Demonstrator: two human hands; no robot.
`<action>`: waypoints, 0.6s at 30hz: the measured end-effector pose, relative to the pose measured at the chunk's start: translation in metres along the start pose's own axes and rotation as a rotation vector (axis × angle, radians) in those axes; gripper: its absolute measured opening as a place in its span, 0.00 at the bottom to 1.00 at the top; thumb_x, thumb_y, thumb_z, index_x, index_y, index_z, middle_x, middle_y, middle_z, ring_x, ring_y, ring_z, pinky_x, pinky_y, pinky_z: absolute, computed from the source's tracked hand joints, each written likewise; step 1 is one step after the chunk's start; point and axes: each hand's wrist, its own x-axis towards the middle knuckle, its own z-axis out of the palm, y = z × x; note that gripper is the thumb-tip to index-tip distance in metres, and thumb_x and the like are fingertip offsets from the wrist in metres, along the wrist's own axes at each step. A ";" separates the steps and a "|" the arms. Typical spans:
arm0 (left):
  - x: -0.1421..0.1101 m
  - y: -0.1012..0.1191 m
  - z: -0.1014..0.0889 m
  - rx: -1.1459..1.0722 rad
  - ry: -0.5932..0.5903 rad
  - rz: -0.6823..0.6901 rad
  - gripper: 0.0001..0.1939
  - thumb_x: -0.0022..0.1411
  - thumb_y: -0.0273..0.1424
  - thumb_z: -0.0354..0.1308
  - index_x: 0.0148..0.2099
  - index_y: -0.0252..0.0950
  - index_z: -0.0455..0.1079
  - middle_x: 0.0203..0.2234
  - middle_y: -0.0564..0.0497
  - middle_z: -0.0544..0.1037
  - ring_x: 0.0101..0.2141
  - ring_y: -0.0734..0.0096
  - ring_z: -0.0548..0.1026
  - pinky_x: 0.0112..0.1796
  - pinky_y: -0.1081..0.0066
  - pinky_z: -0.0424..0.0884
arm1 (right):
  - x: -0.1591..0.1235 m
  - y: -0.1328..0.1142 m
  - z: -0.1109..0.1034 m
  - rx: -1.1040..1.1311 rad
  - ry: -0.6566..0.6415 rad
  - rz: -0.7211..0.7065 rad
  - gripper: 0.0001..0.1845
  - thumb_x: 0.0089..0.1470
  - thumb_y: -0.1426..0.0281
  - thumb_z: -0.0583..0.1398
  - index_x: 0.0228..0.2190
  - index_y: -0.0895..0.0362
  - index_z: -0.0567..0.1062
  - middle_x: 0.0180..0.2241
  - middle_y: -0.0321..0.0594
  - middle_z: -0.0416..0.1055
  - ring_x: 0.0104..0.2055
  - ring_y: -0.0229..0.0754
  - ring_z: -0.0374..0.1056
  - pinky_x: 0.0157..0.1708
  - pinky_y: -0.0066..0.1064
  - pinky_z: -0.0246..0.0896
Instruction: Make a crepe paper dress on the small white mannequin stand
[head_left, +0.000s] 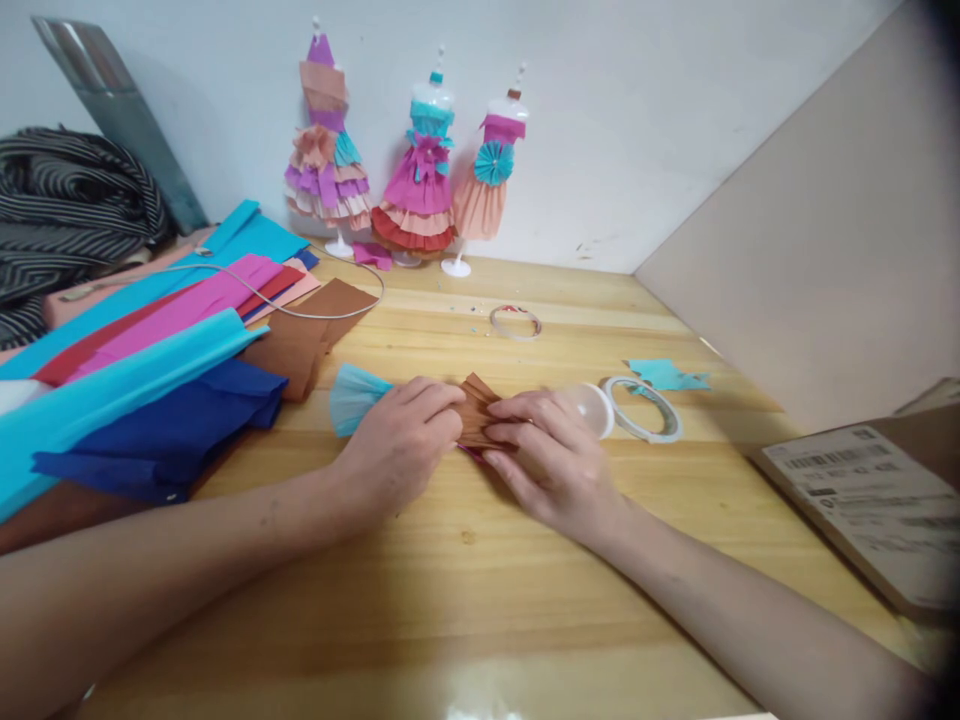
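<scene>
Pleated brown crepe paper (474, 412) lies between my two hands, low over the wooden table. Bent fingers of my left hand (409, 435) press on its left side. Gathered light blue crepe paper (358, 400) fans out beyond that hand. My right hand (553, 448) pinches the brown paper's right edge between thumb and fingers. A thin magenta edge (471, 453) peeks out below the brown paper. Just past the right hand is a translucent white round piece (595, 410); its link to the paper is hidden. A tape roll (643, 408) lies beside it.
Three small dress forms (328, 150) in crepe-paper dresses stand against the wall. Folded crepe paper sheets (165, 420) pile up at left, with a grey cord (300, 312) across them. A clear ring (515, 322), turquoise scraps (667, 374) and a cardboard box (870, 500) are also there.
</scene>
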 end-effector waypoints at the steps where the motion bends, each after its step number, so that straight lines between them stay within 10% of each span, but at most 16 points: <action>1: 0.000 0.000 0.000 0.000 0.002 0.011 0.11 0.64 0.20 0.48 0.32 0.31 0.69 0.40 0.44 0.76 0.42 0.67 0.71 0.45 0.68 0.70 | 0.000 0.001 0.000 0.002 0.000 0.003 0.06 0.52 0.75 0.62 0.35 0.57 0.71 0.38 0.48 0.74 0.38 0.47 0.68 0.36 0.42 0.63; 18: 0.000 -0.001 0.003 -0.024 0.023 0.046 0.12 0.64 0.20 0.47 0.29 0.32 0.67 0.38 0.44 0.76 0.41 0.67 0.71 0.47 0.67 0.69 | 0.000 0.001 0.001 0.061 0.054 -0.002 0.12 0.50 0.78 0.61 0.38 0.56 0.70 0.40 0.49 0.73 0.42 0.48 0.69 0.39 0.44 0.67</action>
